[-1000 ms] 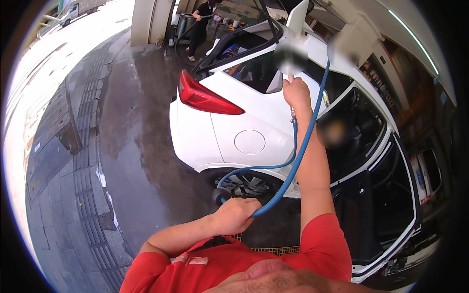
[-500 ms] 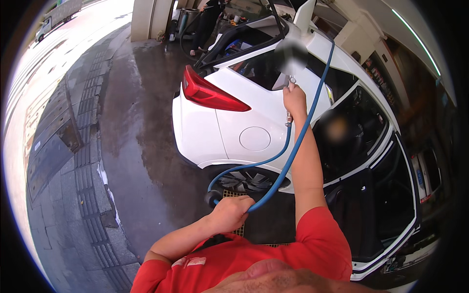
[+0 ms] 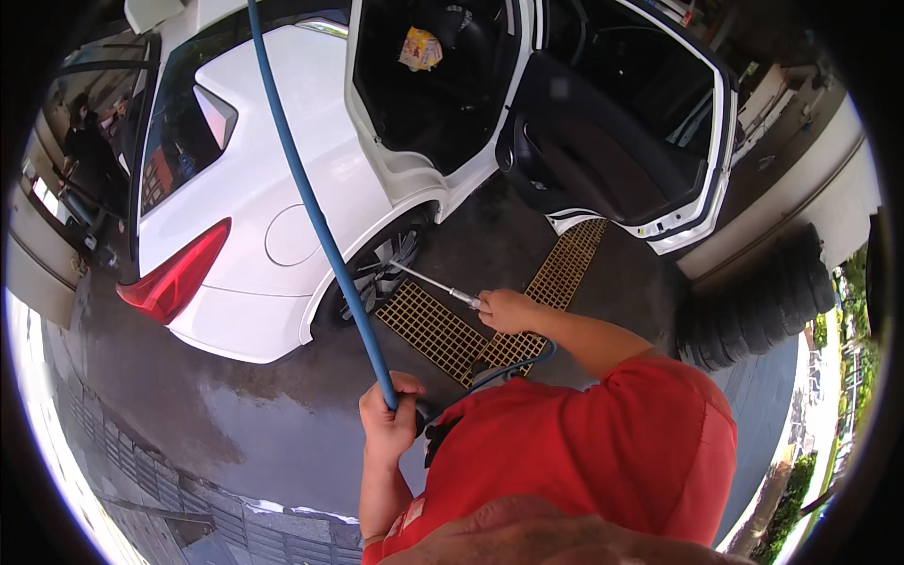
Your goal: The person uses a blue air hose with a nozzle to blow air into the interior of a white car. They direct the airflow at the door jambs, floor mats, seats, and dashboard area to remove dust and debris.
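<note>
My left hand (image 3: 390, 420) is wrapped round a thick blue hose (image 3: 318, 218), which runs up across the side of a white car (image 3: 250, 315). In my right hand (image 3: 509, 312) I grip a slim silver air blow gun (image 3: 463, 297) with a long thin nozzle. Its tip points at the spoked rear wheel (image 3: 388, 261); whether it touches the wheel I cannot tell. A thinner stretch of blue hose (image 3: 543, 357) curves beneath my right forearm.
The car's rear door (image 3: 598, 155) stands wide open, with a yellow packet (image 3: 421, 50) inside the cabin. Yellow floor grating (image 3: 435, 331) lies below the wheel. Black tyres (image 3: 758, 306) line the right wall. Another person (image 3: 92, 151) in dark clothes stands behind the car.
The view has swung right, toward the rear wheel and open door. My right hand has brought the blow gun down from the rear side window to the wheel. My left hand still holds the hose.
</note>
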{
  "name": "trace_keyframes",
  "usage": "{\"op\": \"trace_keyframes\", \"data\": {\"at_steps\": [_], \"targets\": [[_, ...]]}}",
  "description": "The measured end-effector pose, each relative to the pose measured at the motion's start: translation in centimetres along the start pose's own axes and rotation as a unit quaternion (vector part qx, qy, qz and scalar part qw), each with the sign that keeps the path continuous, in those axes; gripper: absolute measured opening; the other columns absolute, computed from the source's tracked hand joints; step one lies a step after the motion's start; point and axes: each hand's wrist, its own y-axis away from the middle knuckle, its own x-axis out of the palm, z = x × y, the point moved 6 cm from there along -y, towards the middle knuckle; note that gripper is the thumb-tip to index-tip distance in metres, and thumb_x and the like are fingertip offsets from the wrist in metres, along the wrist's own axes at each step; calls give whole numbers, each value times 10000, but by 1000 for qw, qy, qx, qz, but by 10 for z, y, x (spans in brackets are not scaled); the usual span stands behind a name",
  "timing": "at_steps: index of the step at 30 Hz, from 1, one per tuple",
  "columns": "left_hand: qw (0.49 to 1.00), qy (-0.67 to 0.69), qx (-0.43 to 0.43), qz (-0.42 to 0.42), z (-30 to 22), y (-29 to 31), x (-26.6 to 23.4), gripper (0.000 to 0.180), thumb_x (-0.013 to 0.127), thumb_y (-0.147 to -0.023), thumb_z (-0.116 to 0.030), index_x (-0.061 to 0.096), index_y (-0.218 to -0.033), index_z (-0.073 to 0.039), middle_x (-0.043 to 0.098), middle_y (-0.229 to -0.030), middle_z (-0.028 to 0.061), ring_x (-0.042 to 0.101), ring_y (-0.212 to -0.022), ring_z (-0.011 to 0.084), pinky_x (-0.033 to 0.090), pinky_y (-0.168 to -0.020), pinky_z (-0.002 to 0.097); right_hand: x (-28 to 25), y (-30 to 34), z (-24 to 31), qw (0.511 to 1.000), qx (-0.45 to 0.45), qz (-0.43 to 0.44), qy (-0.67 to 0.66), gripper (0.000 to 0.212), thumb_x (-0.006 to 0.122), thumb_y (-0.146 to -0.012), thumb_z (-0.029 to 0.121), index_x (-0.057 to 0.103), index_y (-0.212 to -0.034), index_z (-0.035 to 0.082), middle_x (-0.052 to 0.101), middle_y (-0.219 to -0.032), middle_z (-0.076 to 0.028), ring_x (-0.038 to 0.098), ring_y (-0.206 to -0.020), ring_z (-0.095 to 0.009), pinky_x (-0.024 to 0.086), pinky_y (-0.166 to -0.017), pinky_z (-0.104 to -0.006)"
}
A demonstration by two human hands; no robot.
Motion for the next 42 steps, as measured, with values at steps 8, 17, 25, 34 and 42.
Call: {"op": "trace_keyframes", "data": {"at_steps": [8,17,25,34,42], "targets": [[991,-37,98,85,-12,-41,75,209,478,-783,176,570,-814,-9,646,-788,100,618,-704,172,485,-645,269,-185,136,-133,818,224,-524,-79,343,623,-924,311,539,-910,-21,635,-808,-288,619,-805,-483,489,-697,-525],[983,-6,170,72,-40,-90,173,184,445,-801,143,528,-892,7,594,-831,136,364,-466,51,259,-418,187,-183,346,-294,680,378,-614,-136,351,626,-923,307,560,-865,-33,640,-796,-293,627,-787,-476,493,-703,-528],[976,71,205,35,-87,-113,287,276,436,-801,157,579,-965,-13,588,-862,148,360,-463,76,279,-411,181,-107,441,-448,703,451,-484,-261,402,605,-925,376,587,-952,-25,660,-881,-279,633,-890,-461,494,-769,-521],[979,14,203,-3,-108,-112,345,221,459,-830,90,609,-955,-15,607,-844,130,457,-556,110,349,-466,207,-80,462,-515,783,358,-419,-289,323,580,-921,306,557,-951,-15,660,-851,-259,633,-856,-445,491,-770,-524],[981,-1,193,1,-100,-139,396,215,463,-846,75,628,-957,-8,641,-850,134,524,-585,128,373,-471,203,-56,451,-583,821,344,-338,-305,281,559,-907,256,602,-988,-9,678,-900,-238,648,-888,-424,510,-811,-506]]}}
